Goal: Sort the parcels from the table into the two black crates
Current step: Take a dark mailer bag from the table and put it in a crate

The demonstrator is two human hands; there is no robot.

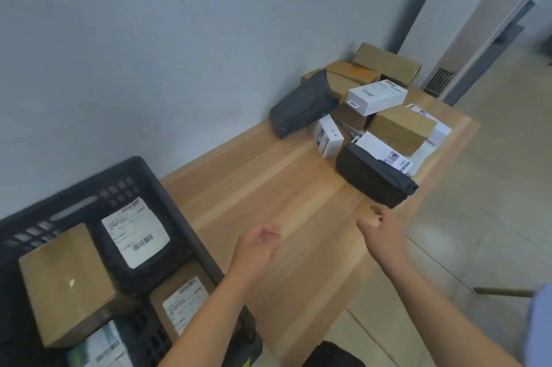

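Observation:
A pile of parcels lies at the far end of the wooden table (268, 187): brown cardboard boxes (400, 129), white boxes (377, 97) and dark plastic mailers (303, 104). The nearest one is a black mailer with a white label (373, 180). My right hand (380, 230) hovers just in front of it, fingers loosely curled, holding nothing. My left hand (258, 245) is over the table's middle, palm up, fingers apart, empty. A black crate (167, 196) at the left holds a brown box (64, 283), a labelled black mailer (136, 233) and other parcels.
A grey wall runs behind the table. Tiled floor lies to the right of the table edge, with a floor vent (439, 81) and a door frame beyond. A dark object (331, 354) shows at the bottom edge. Only one crate is in view.

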